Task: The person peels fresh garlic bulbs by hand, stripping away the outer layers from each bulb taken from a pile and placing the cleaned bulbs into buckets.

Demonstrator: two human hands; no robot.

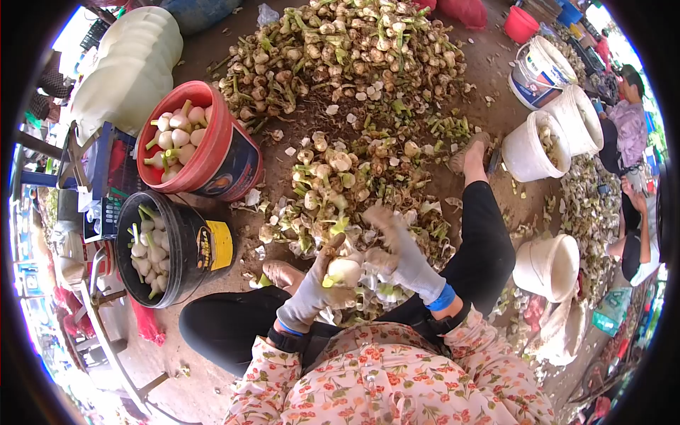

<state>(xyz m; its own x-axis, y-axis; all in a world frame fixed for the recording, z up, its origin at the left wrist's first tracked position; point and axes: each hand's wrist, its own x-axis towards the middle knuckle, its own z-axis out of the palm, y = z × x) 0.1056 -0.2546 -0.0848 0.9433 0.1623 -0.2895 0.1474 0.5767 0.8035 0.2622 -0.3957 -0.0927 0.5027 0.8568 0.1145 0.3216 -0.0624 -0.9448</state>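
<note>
My left hand (319,283), in a grey glove with dirty fingertips, holds a pale peeled bulb (345,271) with a short greenish stem end. Close by on the right, my right hand (400,251), gloved too, is blurred; its fingers point up and left near the bulb, and what they may hold is smeared by motion. Beyond both hands lies a small heap of bulbs and peelings (333,177). Behind it rises a larger pile of unpeeled bulbs with stalks (333,49). Loose skins (375,294) lie below my hands, between my legs.
On the left stand a red bucket (237,159) and a black bucket (185,237), both holding peeled bulbs. White buckets (520,156) stand to the right, one (542,265) nearer me. A metal frame (99,326) is at far left. Another person (627,134) sits at far right.
</note>
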